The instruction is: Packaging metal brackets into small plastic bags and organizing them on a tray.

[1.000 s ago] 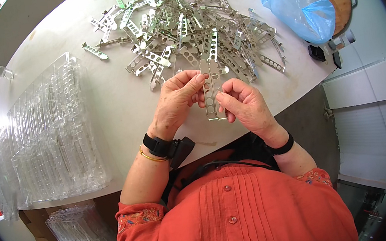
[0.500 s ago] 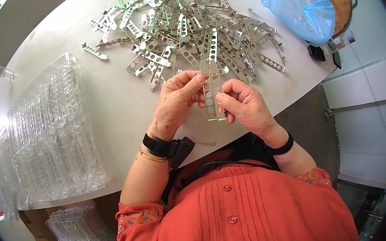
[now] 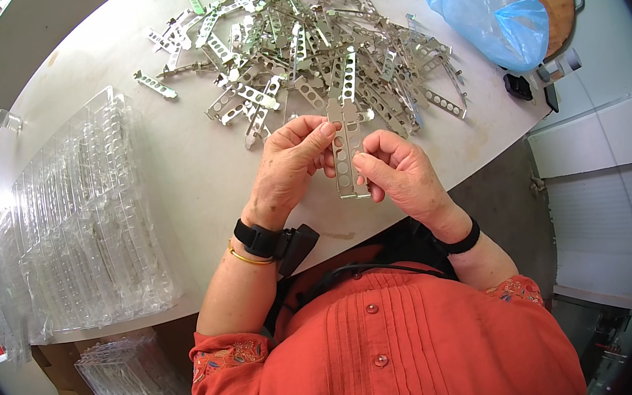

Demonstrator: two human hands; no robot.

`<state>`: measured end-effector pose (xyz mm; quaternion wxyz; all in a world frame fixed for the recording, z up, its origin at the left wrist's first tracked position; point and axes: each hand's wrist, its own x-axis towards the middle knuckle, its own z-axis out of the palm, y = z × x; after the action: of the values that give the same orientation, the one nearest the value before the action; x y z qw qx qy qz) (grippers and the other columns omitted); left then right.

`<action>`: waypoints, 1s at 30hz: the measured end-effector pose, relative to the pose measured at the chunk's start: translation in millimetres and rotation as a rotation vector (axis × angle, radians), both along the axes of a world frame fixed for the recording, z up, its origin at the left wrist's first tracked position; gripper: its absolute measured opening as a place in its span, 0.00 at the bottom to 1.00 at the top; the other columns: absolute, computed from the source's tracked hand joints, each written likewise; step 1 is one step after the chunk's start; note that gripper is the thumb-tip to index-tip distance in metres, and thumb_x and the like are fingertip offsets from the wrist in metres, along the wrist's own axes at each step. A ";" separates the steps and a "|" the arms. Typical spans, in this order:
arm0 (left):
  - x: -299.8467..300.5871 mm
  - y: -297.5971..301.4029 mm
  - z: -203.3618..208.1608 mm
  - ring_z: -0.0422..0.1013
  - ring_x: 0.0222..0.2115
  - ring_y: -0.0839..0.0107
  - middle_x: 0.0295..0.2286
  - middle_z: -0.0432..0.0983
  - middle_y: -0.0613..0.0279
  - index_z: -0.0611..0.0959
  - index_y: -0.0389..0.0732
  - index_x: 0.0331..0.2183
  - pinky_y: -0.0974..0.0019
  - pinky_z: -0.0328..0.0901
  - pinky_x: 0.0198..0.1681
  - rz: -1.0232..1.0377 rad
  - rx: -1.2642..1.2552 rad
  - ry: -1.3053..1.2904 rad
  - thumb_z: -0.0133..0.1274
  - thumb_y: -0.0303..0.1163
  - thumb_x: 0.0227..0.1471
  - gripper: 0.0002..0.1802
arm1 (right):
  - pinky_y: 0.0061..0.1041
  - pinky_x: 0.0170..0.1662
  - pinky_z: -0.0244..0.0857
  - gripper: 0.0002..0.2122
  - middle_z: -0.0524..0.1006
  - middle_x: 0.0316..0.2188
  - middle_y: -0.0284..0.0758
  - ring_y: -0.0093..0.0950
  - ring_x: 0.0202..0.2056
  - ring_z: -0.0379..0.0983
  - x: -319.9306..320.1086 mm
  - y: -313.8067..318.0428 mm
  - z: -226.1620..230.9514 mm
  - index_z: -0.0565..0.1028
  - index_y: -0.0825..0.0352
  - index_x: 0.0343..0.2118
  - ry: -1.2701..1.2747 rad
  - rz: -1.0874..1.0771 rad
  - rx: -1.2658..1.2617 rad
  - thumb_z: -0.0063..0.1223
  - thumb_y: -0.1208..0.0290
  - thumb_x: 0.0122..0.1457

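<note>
Two flat metal brackets with rows of round holes are held upright side by side in front of me. My left hand (image 3: 297, 155) pinches the left bracket (image 3: 342, 164) near its upper part, thumb on its face. The right bracket (image 3: 355, 139) is pinched lower down between the thumb and fingers of my right hand (image 3: 400, 171). Their lower ends line up; whether the two touch I cannot tell. Just beyond my hands lies a large loose pile of similar metal brackets (image 3: 298, 42).
Clear plastic trays (image 3: 91, 225) are stacked on the table (image 3: 200, 156) at the left, with more trays (image 3: 138, 385) below its edge. A blue plastic bag (image 3: 490, 10) sits at the far right, near a small black object (image 3: 518, 86). A small clear bottle (image 3: 4, 119) stands far left.
</note>
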<state>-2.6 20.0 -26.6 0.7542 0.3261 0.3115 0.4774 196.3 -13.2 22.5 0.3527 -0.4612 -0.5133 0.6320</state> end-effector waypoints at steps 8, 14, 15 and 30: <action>-1.0 -0.4 6.3 0.72 0.23 0.79 0.28 0.78 0.65 0.80 0.41 0.37 0.73 0.69 0.26 0.000 -0.022 -0.046 0.54 0.35 0.63 0.07 | 0.12 0.23 0.62 0.06 0.76 0.25 0.27 0.11 0.20 0.67 1.8 0.7 1.1 0.73 0.65 0.35 0.001 -0.057 0.025 0.53 0.69 0.66; -0.6 -0.4 10.8 0.73 0.21 0.78 0.35 0.82 0.52 0.76 0.44 0.34 0.74 0.69 0.24 0.019 0.011 -0.120 0.51 0.36 0.64 0.07 | 0.12 0.23 0.62 0.05 0.76 0.25 0.27 0.11 0.20 0.67 7.9 3.9 4.1 0.73 0.64 0.36 -0.024 -0.090 0.047 0.53 0.69 0.66; -1.1 -0.4 10.4 0.73 0.21 0.79 0.36 0.82 0.50 0.76 0.44 0.34 0.74 0.69 0.23 0.021 0.018 -0.125 0.51 0.36 0.64 0.08 | 0.12 0.23 0.62 0.05 0.76 0.25 0.27 0.11 0.20 0.67 8.6 4.2 4.7 0.73 0.64 0.36 -0.021 -0.091 0.049 0.53 0.69 0.66; 1.4 0.6 6.6 0.70 0.18 0.80 0.32 0.79 0.57 0.75 0.42 0.37 0.75 0.66 0.20 0.005 0.009 -0.115 0.55 0.31 0.61 0.06 | 0.12 0.23 0.62 0.06 0.76 0.25 0.27 0.11 0.20 0.67 8.5 4.1 8.6 0.73 0.64 0.35 -0.021 -0.102 0.046 0.54 0.68 0.65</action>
<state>-1.2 20.6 -19.9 0.7681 0.3005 0.2664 0.4988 204.7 -9.1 31.2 0.3895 -0.4851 -0.5072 0.5964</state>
